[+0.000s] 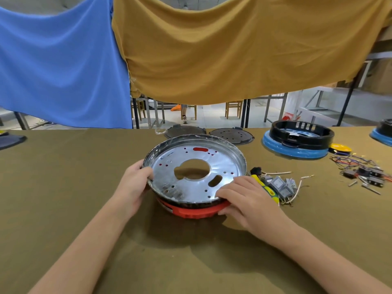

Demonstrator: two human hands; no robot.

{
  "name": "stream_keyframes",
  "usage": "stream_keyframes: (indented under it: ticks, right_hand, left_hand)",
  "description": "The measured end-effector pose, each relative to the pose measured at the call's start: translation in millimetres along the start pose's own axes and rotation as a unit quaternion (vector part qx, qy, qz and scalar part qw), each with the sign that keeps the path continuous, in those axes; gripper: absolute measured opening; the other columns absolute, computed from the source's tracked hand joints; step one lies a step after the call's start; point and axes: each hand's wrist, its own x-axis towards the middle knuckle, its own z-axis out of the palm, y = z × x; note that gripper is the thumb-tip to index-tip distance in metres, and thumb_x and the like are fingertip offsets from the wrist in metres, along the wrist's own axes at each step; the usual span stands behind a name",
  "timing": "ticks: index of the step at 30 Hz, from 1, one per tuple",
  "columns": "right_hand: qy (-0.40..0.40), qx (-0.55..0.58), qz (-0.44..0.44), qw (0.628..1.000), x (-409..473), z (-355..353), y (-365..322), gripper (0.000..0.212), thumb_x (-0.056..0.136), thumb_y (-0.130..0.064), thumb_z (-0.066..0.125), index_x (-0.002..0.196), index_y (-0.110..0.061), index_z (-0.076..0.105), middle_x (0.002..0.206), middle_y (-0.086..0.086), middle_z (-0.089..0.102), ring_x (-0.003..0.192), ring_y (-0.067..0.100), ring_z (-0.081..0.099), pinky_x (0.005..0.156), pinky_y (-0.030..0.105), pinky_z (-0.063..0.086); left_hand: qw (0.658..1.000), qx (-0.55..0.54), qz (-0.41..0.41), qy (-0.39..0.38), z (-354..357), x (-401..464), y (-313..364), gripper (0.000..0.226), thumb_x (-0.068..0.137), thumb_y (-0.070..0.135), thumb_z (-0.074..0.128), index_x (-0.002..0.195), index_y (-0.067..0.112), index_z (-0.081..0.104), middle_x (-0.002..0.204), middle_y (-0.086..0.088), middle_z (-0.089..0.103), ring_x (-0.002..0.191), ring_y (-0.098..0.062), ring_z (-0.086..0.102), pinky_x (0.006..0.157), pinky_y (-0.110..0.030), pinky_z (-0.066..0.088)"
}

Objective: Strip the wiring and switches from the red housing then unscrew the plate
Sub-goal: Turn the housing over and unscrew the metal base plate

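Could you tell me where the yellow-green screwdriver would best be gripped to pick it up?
Probably by the handle of the screwdriver, from above. It lies flat on the table, beside the right hand, with grey switches close on its far side, so the hand's side looks freer.

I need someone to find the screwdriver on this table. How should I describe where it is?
Start from the round silver plate on the red housing, in the middle of the table. Just right of it, partly hidden behind the right hand, lies the screwdriver, beside grey switches with loose wires. Its yellow and green handle sets it apart.
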Motion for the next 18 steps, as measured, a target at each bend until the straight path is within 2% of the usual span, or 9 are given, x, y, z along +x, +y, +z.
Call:
stream_keyframes:
  ticks: [2, 3, 4, 6, 8, 10, 12, 15, 18]
  right_hand:
    - [-0.012, 0.092, 0.075, 0.993, 0, -4, 1, 0.038, 0.087, -0.049, 0.068, 0.111, -0.019, 0.067, 0.106, -0.011, 0.065, 0.103, 0.007, 0.058, 0.097, 0.016, 0.037]
    - [0.012, 0.144, 0.136, 0.980, 1, -6, 3, 0.040, 0.090, -0.053, 0.061, 0.115, -0.021, 0.064, 0.110, -0.014, 0.062, 0.107, 0.002, 0.054, 0.097, 0.012, 0.036]
    - [0.058, 0.175, 0.196, 0.963, 1, -8, 5, 0.036, 0.094, -0.049, 0.057, 0.116, -0.021, 0.063, 0.109, -0.014, 0.059, 0.108, 0.000, 0.051, 0.096, 0.012, 0.036]
    - [0.126, 0.125, 0.288, 0.941, -3, -8, 17, 0.017, 0.097, -0.026, 0.057, 0.110, -0.017, 0.064, 0.101, -0.010, 0.058, 0.101, 0.007, 0.051, 0.089, 0.021, 0.041]
    - [0.056, 0.032, 0.358, 0.931, -7, -9, 29, 0.013, 0.095, -0.017, 0.058, 0.107, -0.017, 0.061, 0.097, -0.006, 0.057, 0.096, 0.014, 0.050, 0.082, 0.027, 0.041]
    - [-0.056, -0.053, 0.380, 0.922, -11, -6, 33, 0.016, 0.095, -0.025, 0.056, 0.111, -0.020, 0.057, 0.100, -0.004, 0.056, 0.098, 0.016, 0.048, 0.082, 0.027, 0.041]
    - [-0.125, -0.116, 0.379, 0.910, -13, -3, 32, 0.023, 0.096, -0.033, 0.052, 0.116, -0.022, 0.052, 0.109, -0.002, 0.055, 0.104, 0.018, 0.048, 0.087, 0.029, 0.045]
    - [-0.166, -0.131, 0.386, 0.898, -10, 2, 28, 0.025, 0.097, -0.025, 0.048, 0.122, -0.020, 0.046, 0.118, 0.004, 0.051, 0.108, 0.024, 0.050, 0.086, 0.031, 0.046]
    - [-0.161, -0.116, 0.387, 0.900, -10, 3, 29, 0.027, 0.099, -0.016, 0.043, 0.126, -0.017, 0.044, 0.120, 0.007, 0.050, 0.108, 0.025, 0.049, 0.086, 0.033, 0.048]
  left_hand:
    - [1.000, 0.003, -0.007, 0.013, 1, 0, -1, 0.048, 0.073, -0.013, 0.039, 0.047, 0.020, 0.061, 0.055, 0.009, 0.063, 0.046, -0.005, 0.055, 0.047, -0.021, 0.039]
    - [1.000, 0.002, -0.013, 0.023, 1, 1, -2, 0.045, 0.073, -0.014, 0.039, 0.047, 0.017, 0.060, 0.053, 0.008, 0.062, 0.045, -0.006, 0.055, 0.045, -0.020, 0.039]
    - [0.999, 0.001, -0.019, 0.033, 1, 1, -2, 0.041, 0.073, -0.013, 0.039, 0.049, 0.015, 0.056, 0.051, 0.008, 0.060, 0.044, -0.009, 0.054, 0.045, -0.020, 0.038]
    - [0.998, -0.002, -0.028, 0.047, 1, 1, -4, 0.029, 0.072, -0.012, 0.039, 0.059, 0.013, 0.046, 0.046, 0.008, 0.052, 0.048, -0.015, 0.045, 0.049, -0.024, 0.032]
    - [0.998, 0.002, -0.032, 0.054, 1, 2, -5, 0.025, 0.073, -0.010, 0.039, 0.063, 0.014, 0.040, 0.044, 0.009, 0.045, 0.053, -0.018, 0.038, 0.053, -0.027, 0.028]
    - [0.998, 0.004, -0.035, 0.057, 1, 3, -5, 0.024, 0.072, -0.008, 0.040, 0.063, 0.014, 0.040, 0.045, 0.009, 0.045, 0.056, -0.020, 0.037, 0.056, -0.030, 0.027]
    - [0.997, 0.002, -0.037, 0.061, 1, 4, -6, 0.024, 0.073, -0.006, 0.042, 0.063, 0.015, 0.039, 0.047, 0.008, 0.044, 0.060, -0.021, 0.036, 0.058, -0.032, 0.027]
    - [0.997, 0.006, -0.038, 0.060, 2, 2, -7, 0.021, 0.075, -0.004, 0.043, 0.066, 0.015, 0.044, 0.054, 0.008, 0.052, 0.064, -0.021, 0.042, 0.060, -0.032, 0.032]
    - [0.999, 0.009, -0.032, 0.041, 4, -2, -7, 0.026, 0.074, -0.004, 0.043, 0.083, 0.014, 0.059, 0.080, 0.001, 0.066, 0.076, -0.021, 0.056, 0.064, -0.032, 0.042]
